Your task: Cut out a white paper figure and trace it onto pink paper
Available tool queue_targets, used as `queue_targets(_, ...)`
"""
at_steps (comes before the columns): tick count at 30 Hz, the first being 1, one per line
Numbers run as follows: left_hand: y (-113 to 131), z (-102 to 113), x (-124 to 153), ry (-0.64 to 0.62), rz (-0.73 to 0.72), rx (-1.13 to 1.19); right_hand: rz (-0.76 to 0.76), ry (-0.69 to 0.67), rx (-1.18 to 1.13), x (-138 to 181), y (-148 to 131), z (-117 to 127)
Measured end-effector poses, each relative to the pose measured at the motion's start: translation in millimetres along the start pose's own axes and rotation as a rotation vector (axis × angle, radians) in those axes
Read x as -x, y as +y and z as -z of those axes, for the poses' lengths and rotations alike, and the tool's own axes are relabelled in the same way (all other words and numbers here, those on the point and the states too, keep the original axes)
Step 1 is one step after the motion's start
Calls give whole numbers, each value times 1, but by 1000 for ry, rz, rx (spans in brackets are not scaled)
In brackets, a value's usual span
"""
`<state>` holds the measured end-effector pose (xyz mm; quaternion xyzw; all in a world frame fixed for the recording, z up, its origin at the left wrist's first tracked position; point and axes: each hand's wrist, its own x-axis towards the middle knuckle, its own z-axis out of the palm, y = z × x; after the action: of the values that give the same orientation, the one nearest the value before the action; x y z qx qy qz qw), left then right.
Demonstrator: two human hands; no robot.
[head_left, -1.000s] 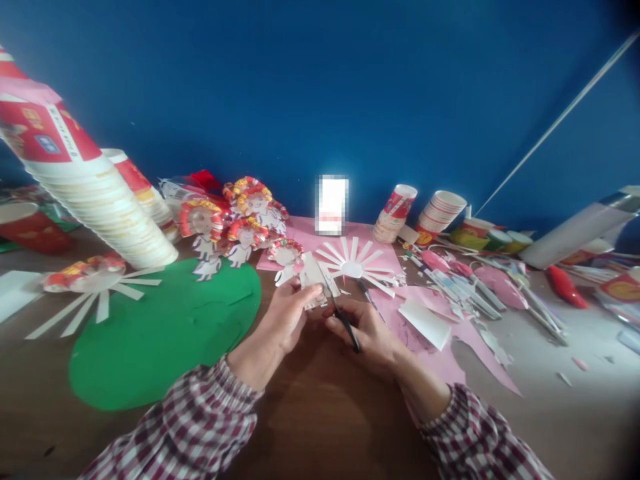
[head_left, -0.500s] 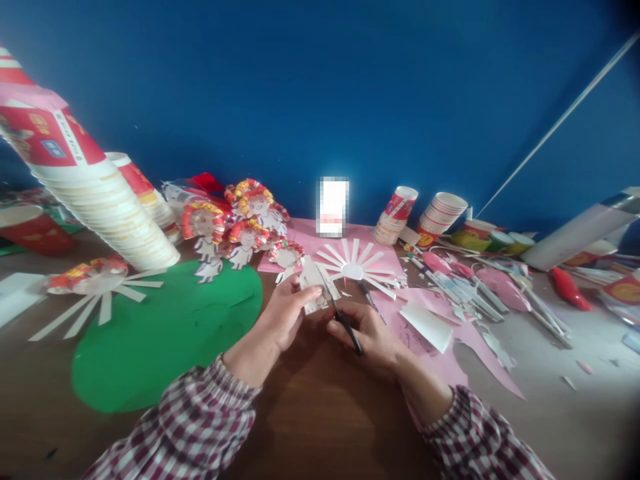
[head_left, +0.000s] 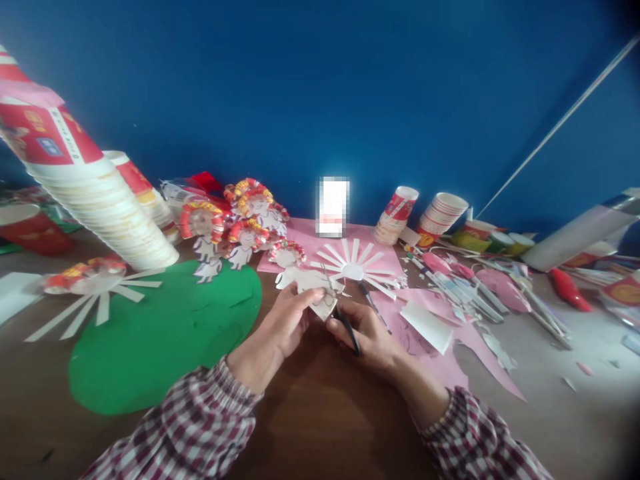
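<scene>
My left hand [head_left: 286, 316] pinches a small piece of white paper [head_left: 323, 303] with drawn outlines on it. My right hand [head_left: 367, 333] is closed around the black handles of a pair of scissors [head_left: 347, 329], whose blades point up and away at the paper's right side. Whether the blades are cutting into the paper I cannot tell. Just beyond lies a paper cup cut into spread white strips [head_left: 354, 271]. A curled red-patterned cup ring with a white paper figure [head_left: 287, 255] sits beyond my left hand.
A green paper oval [head_left: 170, 333] lies to the left, beside a tall leaning stack of paper cups [head_left: 100, 193]. Several decorated paper figures [head_left: 243, 243] stand behind it. Pink paper scraps [head_left: 425, 333] lie to the right. More cup stacks [head_left: 395, 217] stand near the blue wall [head_left: 320, 87].
The white paper has turned in my left hand, its lower edge now tilting toward the scissors. My right hand with the scissors has stayed nearly in place.
</scene>
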<state>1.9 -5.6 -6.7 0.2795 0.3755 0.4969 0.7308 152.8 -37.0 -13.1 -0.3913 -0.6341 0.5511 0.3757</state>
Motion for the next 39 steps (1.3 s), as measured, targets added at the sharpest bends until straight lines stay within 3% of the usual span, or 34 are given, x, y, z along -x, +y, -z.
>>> queue_targets(18,0,-3,4,-46,65,-23,-9,14,-12,-2,5,-1)
queue_targets(26,-4,-7,7,-36,12,1,16,8,8,-2,5,-1)
queue_targets(32,-6,-8,8,46,-2,12,10,18,30,-3,9,-2)
queue_targets(39,-9,-8,6,15,-26,52,8,49,53,-3,9,-4)
